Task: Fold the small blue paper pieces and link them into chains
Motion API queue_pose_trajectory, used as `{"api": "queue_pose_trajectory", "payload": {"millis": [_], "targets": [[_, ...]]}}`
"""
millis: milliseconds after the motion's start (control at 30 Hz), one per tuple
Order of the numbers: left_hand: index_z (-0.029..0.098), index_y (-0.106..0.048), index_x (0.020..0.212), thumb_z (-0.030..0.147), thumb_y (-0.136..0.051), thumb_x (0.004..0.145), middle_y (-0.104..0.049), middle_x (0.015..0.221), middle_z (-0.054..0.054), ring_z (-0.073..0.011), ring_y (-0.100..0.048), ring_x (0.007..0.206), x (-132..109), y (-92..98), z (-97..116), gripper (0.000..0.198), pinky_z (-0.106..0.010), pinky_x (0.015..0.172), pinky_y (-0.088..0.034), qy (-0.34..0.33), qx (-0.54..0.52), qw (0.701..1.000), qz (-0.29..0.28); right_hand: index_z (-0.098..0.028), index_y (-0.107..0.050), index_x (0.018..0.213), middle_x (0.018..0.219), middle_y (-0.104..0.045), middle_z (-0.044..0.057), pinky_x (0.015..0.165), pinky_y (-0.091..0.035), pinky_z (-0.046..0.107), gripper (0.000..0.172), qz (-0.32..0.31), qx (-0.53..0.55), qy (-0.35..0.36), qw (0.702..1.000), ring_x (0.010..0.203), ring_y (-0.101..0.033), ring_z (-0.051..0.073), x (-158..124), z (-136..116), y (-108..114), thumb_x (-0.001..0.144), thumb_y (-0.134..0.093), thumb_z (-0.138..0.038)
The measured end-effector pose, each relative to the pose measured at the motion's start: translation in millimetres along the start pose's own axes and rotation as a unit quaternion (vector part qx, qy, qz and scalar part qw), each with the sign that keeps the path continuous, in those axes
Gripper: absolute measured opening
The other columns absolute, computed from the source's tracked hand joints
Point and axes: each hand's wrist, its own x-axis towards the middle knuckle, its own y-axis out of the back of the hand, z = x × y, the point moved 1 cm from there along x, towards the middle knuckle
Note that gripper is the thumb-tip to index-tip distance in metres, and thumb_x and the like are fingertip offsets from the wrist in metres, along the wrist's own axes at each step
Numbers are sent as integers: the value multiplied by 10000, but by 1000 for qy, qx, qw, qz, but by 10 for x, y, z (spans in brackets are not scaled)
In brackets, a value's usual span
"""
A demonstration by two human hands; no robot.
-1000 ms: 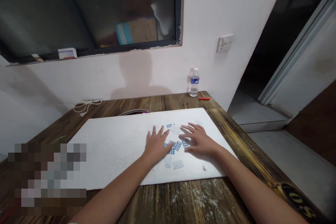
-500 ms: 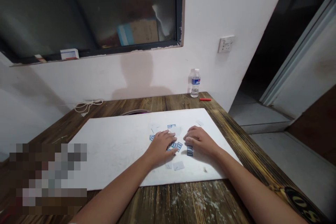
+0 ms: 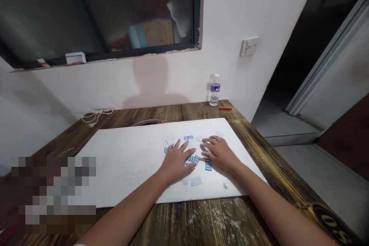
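Observation:
My left hand (image 3: 176,162) rests palm down with fingers spread over several small flat pieces with blue markings (image 3: 197,160). Some of these pieces are partly hidden under its fingers. To its right, my right hand (image 3: 218,151) is also palm down with its fingers apart, just above a blue-marked piece (image 3: 208,165) near the thumb. Beyond the left fingertips lies another blue-marked piece (image 3: 188,138). Pale blank-looking pieces (image 3: 196,181) are on the near side of the hands. Everything lies on a large white board (image 3: 121,161). What the markings show is too small to read.
The board is on a dark wooden table (image 3: 173,223). At the back stand a water bottle (image 3: 214,90) and, beside it, a red stick-like object (image 3: 225,108). A white cable (image 3: 97,113) lies at the back left. A blurred-out patch covers the front left.
The fingers of both hands have spread wider over the pieces. My right hand has shifted slightly, showing more of the blue-marked piece below it.

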Motion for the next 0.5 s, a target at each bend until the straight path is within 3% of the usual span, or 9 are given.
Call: {"api": "queue_pose_trajectory", "payload": {"millis": [133,233,367,500], "targets": [[351,-496,1382,575,-506,881,-297,1575,-62,-404,-170,1451,12,-14,-39,549,-647,1103,-198,51,6,998,30,-335,-750,1032,1263,-632,32,1004,-388,428,250,-42,94,97,990,1159,-516,252,3,-126,79,882,-603,-470],[309,-564,1321,519,-478,911,-370,1540,-67,-366,-225,1443,36,-3,-72,468,-609,1101,-241,74,8,995,69,-377,-773,934,1283,-622,-17,1045,-351,425,183,-110,126,157,973,1213,-467,254,-21,-210,91,837,-663,-486],[280,-715,1072,399,-516,906,-603,1345,-30,-307,-428,1340,56,31,-87,285,-532,1072,-332,77,-7,992,98,-414,-764,944,1339,-587,-42,1068,-293,489,179,-104,87,126,983,1287,-390,296,-42,-188,46,803,-697,-502],[279,-756,894,357,-487,929,-736,1099,1,-252,-593,1166,52,61,-76,282,-482,1021,-398,42,-45,992,107,-406,-748,1005,1320,-600,-16,1024,-319,508,177,-66,49,75,994,1259,-423,307,-39,-129,20,867,-639,-421]]}}
